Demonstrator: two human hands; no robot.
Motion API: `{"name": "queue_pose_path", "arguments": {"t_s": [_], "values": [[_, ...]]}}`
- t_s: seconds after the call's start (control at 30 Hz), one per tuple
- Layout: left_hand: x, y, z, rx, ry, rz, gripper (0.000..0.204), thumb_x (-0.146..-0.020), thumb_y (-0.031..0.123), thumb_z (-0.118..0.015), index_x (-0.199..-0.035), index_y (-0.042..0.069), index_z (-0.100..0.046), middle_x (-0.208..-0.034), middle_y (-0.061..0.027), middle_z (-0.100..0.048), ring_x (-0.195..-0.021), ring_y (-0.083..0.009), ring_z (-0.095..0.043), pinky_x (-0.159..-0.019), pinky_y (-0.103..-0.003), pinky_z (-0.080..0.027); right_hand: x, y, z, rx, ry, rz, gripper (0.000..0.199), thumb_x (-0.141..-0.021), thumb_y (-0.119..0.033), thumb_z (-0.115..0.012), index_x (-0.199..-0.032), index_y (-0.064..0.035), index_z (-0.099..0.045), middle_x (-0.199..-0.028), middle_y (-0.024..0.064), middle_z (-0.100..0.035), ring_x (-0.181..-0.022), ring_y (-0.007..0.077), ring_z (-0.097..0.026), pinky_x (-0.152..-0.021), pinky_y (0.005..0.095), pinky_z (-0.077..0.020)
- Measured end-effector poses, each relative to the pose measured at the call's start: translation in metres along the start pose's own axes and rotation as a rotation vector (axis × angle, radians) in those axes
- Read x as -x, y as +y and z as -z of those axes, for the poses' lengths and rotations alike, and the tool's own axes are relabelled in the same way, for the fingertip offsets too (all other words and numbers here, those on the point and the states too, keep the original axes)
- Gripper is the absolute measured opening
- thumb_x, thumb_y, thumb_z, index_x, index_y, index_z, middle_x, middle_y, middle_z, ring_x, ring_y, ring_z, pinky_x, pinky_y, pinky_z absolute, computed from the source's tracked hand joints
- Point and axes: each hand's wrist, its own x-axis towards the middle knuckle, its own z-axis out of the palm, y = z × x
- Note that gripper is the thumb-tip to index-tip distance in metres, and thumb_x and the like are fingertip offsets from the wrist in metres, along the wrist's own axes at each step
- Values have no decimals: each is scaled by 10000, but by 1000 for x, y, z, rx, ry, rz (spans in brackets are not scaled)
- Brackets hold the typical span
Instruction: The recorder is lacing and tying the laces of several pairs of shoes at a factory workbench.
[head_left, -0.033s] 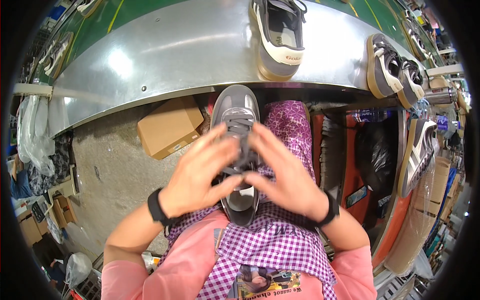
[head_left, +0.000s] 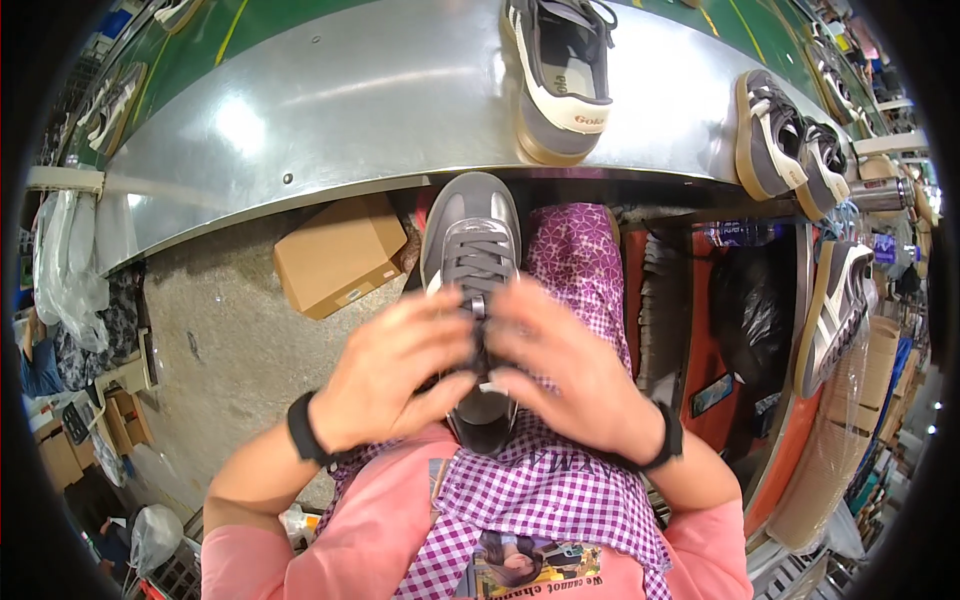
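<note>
A grey and white sneaker [head_left: 470,225] rests over my lap, toe pointing away, its heel toward me. Dark flat laces [head_left: 478,258] cross its tongue. My left hand [head_left: 395,365] bends in from the left over the shoe's opening. My right hand [head_left: 560,360] mirrors it from the right, both sets of fingers curled in at the laces near the ankle. The fingertips are blurred and the lace ends between them are mostly hidden. Beneath me lies a purple checked apron [head_left: 560,490].
A metal ledge [head_left: 380,110] runs ahead, bearing a similar sneaker [head_left: 560,90] and a pair [head_left: 770,135] at right. Beyond it is a green belt [head_left: 270,25]. A cardboard box [head_left: 345,250] sits on the floor. At right are another sneaker [head_left: 838,310] and a phone [head_left: 712,396].
Both hands have drawn slightly back toward me, uncovering more of the crossed laces. The sneaker stays almost where it was.
</note>
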Motion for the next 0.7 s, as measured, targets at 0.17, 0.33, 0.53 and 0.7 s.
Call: {"name": "queue_pose_path", "arguments": {"t_s": [0.17,0.33,0.53,0.7], "values": [[0,5,1,618,329,805,183,-921,154,-588,-949,-19,-642,-846,-120,-612,-693,-182,-627,-632,-306,-505,0,-17,12,-607,181,-708,131,-873,-76,-647,-958,20,-623,-910,118,-631,-885,275,-681,-763,335,-555],[-27,-17,-4,153,101,568,205,-877,164,-656,-847,-31,-599,-807,-104,-600,-600,-170,-565,-543,-305,-451,-36,12,2,-20,201,-398,160,-866,-131,-662,-927,12,-621,-775,127,-585,-633,256,-602,-568,337,-462],[-22,-45,-2,701,-44,782,151,-917,179,-639,-865,43,-600,-705,37,-566,-590,-51,-489,-540,-198,-401,-51,19,7,-85,-16,-545,195,-853,-164,-683,-833,19,-620,-665,126,-595,-561,229,-577,-542,320,-458],[-9,-28,-14,649,218,815,206,-869,197,-702,-801,29,-604,-672,22,-561,-608,-50,-508,-518,-230,-413,-37,17,-1,-519,219,-817,260,-865,-218,-695,-810,26,-623,-614,81,-544,-571,102,-513,-522,275,-425]]}}
